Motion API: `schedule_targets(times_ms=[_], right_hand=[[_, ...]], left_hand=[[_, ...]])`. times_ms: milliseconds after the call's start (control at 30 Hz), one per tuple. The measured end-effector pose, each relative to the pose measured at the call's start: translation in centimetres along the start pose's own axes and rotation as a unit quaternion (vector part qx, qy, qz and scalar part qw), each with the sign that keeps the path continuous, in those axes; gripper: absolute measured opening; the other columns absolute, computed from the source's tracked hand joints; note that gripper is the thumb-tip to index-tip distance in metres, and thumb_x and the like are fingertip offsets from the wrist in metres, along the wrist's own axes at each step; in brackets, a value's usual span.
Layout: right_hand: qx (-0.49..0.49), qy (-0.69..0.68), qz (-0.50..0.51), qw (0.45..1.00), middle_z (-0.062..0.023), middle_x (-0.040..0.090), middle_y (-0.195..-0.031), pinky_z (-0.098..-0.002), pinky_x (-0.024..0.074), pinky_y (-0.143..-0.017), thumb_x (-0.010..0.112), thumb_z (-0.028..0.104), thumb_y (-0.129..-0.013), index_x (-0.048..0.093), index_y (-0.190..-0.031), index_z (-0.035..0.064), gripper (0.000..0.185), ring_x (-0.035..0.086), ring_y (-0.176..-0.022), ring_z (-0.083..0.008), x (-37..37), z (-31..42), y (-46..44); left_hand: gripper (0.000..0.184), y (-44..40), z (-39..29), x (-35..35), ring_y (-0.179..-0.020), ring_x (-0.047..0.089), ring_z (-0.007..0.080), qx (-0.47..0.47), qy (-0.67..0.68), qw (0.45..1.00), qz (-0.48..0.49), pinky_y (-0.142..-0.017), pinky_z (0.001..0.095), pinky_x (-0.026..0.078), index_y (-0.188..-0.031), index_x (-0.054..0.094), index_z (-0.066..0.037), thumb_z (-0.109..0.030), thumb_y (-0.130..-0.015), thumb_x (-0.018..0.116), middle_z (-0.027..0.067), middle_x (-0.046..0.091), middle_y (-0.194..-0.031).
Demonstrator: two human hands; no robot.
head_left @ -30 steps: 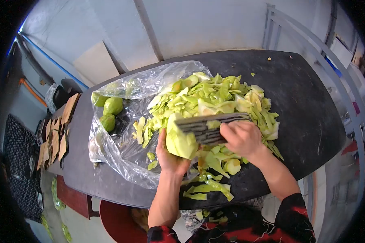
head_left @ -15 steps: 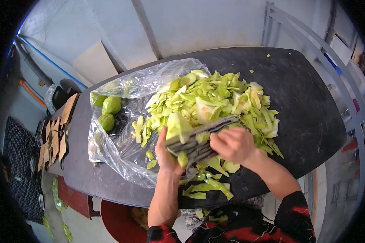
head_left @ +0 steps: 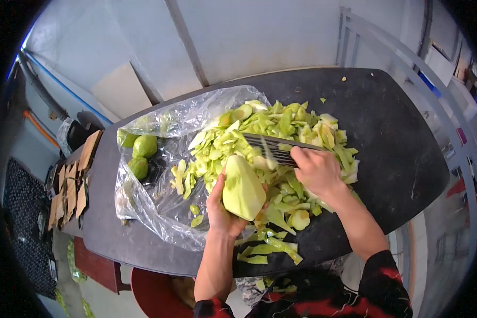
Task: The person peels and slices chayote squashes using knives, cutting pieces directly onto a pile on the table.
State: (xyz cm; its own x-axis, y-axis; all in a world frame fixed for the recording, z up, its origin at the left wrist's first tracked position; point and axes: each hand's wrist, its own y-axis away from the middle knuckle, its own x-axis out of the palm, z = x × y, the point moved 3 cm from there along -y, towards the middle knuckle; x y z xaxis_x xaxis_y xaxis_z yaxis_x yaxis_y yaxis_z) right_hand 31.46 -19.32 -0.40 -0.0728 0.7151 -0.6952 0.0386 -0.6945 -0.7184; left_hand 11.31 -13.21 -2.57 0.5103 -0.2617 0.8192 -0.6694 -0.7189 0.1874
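Observation:
A large peeled pale-green fruit rests in my left hand, whose fingers wrap round its left side and underside. Up and to the right, my right hand is closed on a wide dark cleaver with a striped blade. The blade is above and right of the fruit, apart from it, over a big heap of green and white peelings. Several whole green fruits lie inside a clear plastic bag on the left, which spreads partly beneath the heap.
The dark table bears all of this. Brown cardboard pieces are at the far left. A red basin stands on the floor below the front edge, and a grey metal railing runs along the right.
The cleaver came down across the fruit to the lower left, then lifted back to the upper right. The fruit now shows whole, with a smoother pale side up.

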Motion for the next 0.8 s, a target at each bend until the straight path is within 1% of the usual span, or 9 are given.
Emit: schedule_targets(times_ms=[133,167,267,300,400,467,533,733,800], right_hand=[[0.089,-0.109,0.017,0.990,-0.0114,0.063,-0.066,-0.0408,0.0509,-0.049,0.067,0.004,-0.078,0.052,-0.086,0.0052,0.017,0.067,-0.062,-0.0302,-3.0,0.6,-0.2],[0.110,-0.147,0.010,0.983,-0.0124,0.062,-0.065,-0.0393,0.0487,-0.048,0.071,0.005,-0.078,0.053,-0.086,0.0028,0.019,0.067,-0.060,-0.0317,-3.3,0.8,-0.1],[0.149,-0.249,0.019,0.957,-0.0114,0.060,-0.060,-0.0368,0.0468,-0.048,0.069,0.007,-0.084,0.054,-0.087,0.0016,0.016,0.066,-0.055,-0.0289,-4.8,2.4,0.0],[0.171,-0.267,0.034,0.948,-0.0100,0.057,-0.056,-0.0348,0.0456,-0.048,0.068,0.009,-0.087,0.056,-0.086,0.0001,0.015,0.064,-0.051,-0.0263,-5.0,3.0,0.1],[0.179,-0.294,0.086,0.935,-0.0097,0.057,-0.056,-0.0349,0.0459,-0.047,0.068,0.009,-0.087,0.057,-0.085,0.0000,0.014,0.063,-0.049,-0.0246,-4.6,4.5,0.4],[0.157,-0.287,0.082,0.941,-0.0106,0.058,-0.057,-0.0344,0.0455,-0.047,0.069,0.010,-0.088,0.060,-0.086,0.0000,0.014,0.061,-0.048,-0.0248,-4.0,5.4,0.7],[0.071,-0.303,0.039,0.949,-0.0114,0.058,-0.057,-0.0347,0.0448,-0.046,0.069,0.011,-0.089,0.062,-0.087,0.0002,0.014,0.059,-0.046,-0.0252,-3.9,6.5,1.0],[0.068,-0.339,0.084,0.935,-0.0130,0.060,-0.060,-0.0351,0.0459,-0.046,0.070,0.009,-0.089,0.063,-0.087,0.0005,0.011,0.060,-0.047,-0.0256,-4.8,9.1,0.4],[0.056,-0.337,0.066,0.937,-0.0128,0.059,-0.059,-0.0356,0.0467,-0.047,0.070,0.008,-0.088,0.064,-0.089,0.0005,0.010,0.060,-0.048,-0.0268,-4.5,9.5,0.3]], left_hand=[[0.052,-0.5,-0.6,-1.1,-0.096,0.065,0.0338,0.065,-0.013,0.998,-0.013,-0.068,0.0549,0.055,-0.141,0.047,-0.024,-0.053,-0.098,0.046,0.0118,0.063,-0.111],[0.050,-0.7,-0.9,-1.5,-0.094,0.064,0.0321,0.065,-0.007,0.998,-0.027,-0.075,0.0568,0.055,-0.140,0.048,-0.029,-0.055,-0.098,0.045,0.0105,0.062,-0.108],[0.048,-0.9,-1.6,-1.6,-0.097,0.064,0.0323,0.101,0.057,0.989,-0.091,-0.084,0.0577,0.052,-0.139,0.048,-0.029,-0.055,-0.099,0.044,0.0111,0.061,-0.111],[0.052,-1.0,-1.7,-2.1,-0.106,0.060,0.0350,0.109,0.076,0.989,-0.065,-0.093,0.0616,0.048,-0.137,0.049,-0.018,-0.053,-0.098,0.047,0.0113,0.059,-0.118],[0.052,-1.4,-1.9,-2.7,-0.106,0.060,0.0343,0.098,0.054,0.991,-0.079,-0.093,0.0599,0.049,-0.128,0.052,-0.011,-0.054,-0.099,0.045,0.0122,0.059,-0.119],[0.054,-1.4,-2.0,-2.7,-0.106,0.061,0.0322,0.103,0.072,0.990,-0.065,-0.093,0.0566,0.050,-0.126,0.052,-0.009,-0.054,-0.098,0.047,0.0125,0.060,-0.117],[0.047,-1.2,-2.1,-2.3,-0.099,0.062,0.0336,0.117,0.112,0.977,-0.136,-0.090,0.0548,0.050,-0.118,0.056,-0.008,-0.050,-0.097,0.051,0.0104,0.062,-0.106],[0.030,-2.0,-1.6,-3.4,-0.091,0.061,0.0276,0.124,0.159,0.974,-0.102,-0.084,0.0487,0.052,-0.113,0.055,-0.016,-0.041,-0.097,0.052,0.0077,0.060,-0.102],[0.023,-1.5,-1.7,-2.5,-0.094,0.062,0.0213,0.118,0.120,0.979,-0.113,-0.086,0.0413,0.052,-0.109,0.056,-0.020,-0.039,-0.098,0.051,0.0017,0.062,-0.101]])
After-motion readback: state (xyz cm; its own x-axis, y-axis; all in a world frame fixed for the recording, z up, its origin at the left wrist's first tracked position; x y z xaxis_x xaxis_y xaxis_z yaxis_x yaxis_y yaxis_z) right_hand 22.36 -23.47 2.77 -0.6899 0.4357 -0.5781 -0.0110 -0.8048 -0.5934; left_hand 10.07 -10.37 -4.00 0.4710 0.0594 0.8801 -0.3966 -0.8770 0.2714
